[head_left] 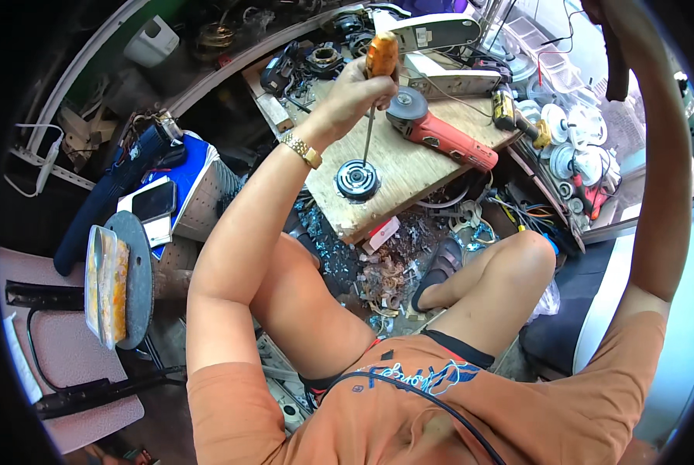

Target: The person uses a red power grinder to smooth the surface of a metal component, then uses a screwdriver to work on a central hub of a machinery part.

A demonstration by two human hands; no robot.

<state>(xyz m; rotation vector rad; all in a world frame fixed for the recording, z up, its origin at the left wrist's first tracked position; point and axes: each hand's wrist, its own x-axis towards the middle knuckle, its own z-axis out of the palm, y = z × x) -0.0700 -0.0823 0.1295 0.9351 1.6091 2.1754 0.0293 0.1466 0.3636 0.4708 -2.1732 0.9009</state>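
My left hand is closed round a screwdriver with an orange-brown handle, held nearly upright. The screwdriver's shaft points down to a round metal motor part with ringed slots, and its tip meets the part's upper edge. The part lies on the front of a wooden board. High at the upper right, my right hand is raised and wrapped round a dark handle; the upper end of that tool is out of the picture.
A red angle grinder lies on the board, right of the motor part. Stripped motors stand behind. White fan parts pile up at right. Scraps litter the floor. At left are a phone and a food container on a stool.
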